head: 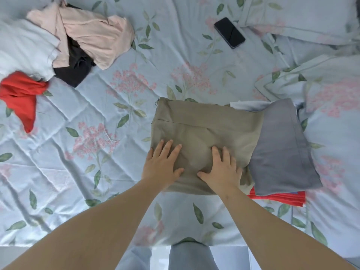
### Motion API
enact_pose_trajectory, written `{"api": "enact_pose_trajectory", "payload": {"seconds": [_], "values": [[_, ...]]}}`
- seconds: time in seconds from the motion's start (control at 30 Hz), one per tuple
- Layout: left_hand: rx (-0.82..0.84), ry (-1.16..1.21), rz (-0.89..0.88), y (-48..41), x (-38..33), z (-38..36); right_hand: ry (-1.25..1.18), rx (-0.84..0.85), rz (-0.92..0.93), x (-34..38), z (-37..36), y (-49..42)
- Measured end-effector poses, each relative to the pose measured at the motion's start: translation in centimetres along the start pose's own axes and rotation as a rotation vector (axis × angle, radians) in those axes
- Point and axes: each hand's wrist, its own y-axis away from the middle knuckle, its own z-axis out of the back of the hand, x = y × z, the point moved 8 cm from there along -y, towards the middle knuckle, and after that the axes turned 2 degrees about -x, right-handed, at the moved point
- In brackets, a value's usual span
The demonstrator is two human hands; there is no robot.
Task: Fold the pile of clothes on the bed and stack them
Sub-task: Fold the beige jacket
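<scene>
Two hands on one piece: L hand point(161, 164) and R hand point(222, 170) both lie flat, fingers straight and spread, pressing the near edge of a folded khaki garment point(204, 133). Neither grasps anything. The khaki sits near the bed's front edge, centre-right, zip pull showing at its far-left corner.

Just to its right is the stack. Grey folded piece point(282, 151) on top, red folded piece point(280, 197) peeking out beneath, pale fabric point(245, 106) at the far side. Khaki's right edge meets the grey; can't tell which overlaps.

Progress, my read: approx. halfway. Three or so pieces folded and stacked; the khaki looks folded and is being smoothed, but isn't on the stack yet.

Left to do, far-left of bed, well apart from the stack: pink top point(93, 36) crumpled over a black item point(76, 71), white garment point(25, 47), red garment point(19, 94). All loose.

Surface: pale blue floral bedspread point(97, 152), creased, soft. Phone point(229, 32) face-up farther back. Pillows point(311, 16) w/ matching print at far right. A leg point(189, 256) in grey-blue fabric shows below the bed edge.
</scene>
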Motion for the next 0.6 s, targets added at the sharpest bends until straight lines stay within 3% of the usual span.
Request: {"api": "enact_pose_trajectory", "payload": {"seconds": [0.27, 0.6], "values": [[-0.169, -0.073, -0.008, 5.9, 7.3, 8.3, -0.028, -0.161, 0.148, 10.9, 5.0, 6.5], [-0.487, -0.157, -0.172, 14.6, 19.6, 20.4, -0.084, -0.433, 0.203, 26.5, 9.2, 17.3]]}}
